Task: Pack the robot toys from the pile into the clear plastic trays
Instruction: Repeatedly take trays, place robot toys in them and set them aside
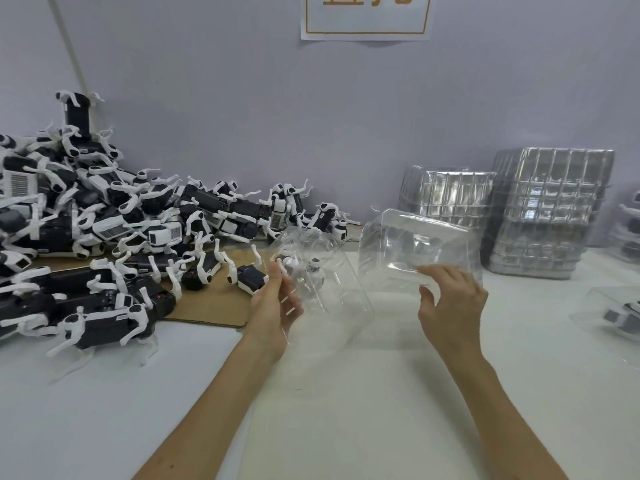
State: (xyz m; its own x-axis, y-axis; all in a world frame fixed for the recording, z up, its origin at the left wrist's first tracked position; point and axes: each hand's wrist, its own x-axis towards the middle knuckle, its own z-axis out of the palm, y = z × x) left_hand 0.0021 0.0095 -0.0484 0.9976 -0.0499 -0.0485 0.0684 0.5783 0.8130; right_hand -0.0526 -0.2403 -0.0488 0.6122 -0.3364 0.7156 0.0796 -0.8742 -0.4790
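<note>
Nearest me, the white table [346, 403] runs under both forearms; above it my left hand [277, 299] grips the first clear tray [325, 271] by its near-left side, thumb in front and fingers behind the plastic; my right hand [450, 303] pinches the near edge of the second clear tray [415, 244], fingers curled at the rim; both trays are lifted off the table, tilted, apart from each other, and empty as far as I can tell. The coming move turns on the toys, and they lie to my left; the closest toy [247, 277] sits on the cardboard sheet [214, 306] just beyond my left thumb, its body running roughly across my view; the pile of robot toys [86, 220] rises farther left and back against the wall. I judge the left hand the nearer one, though it must shed its tray before it can pick. Far right, the stacks of spare trays [540, 216] stand by the wall.
</note>
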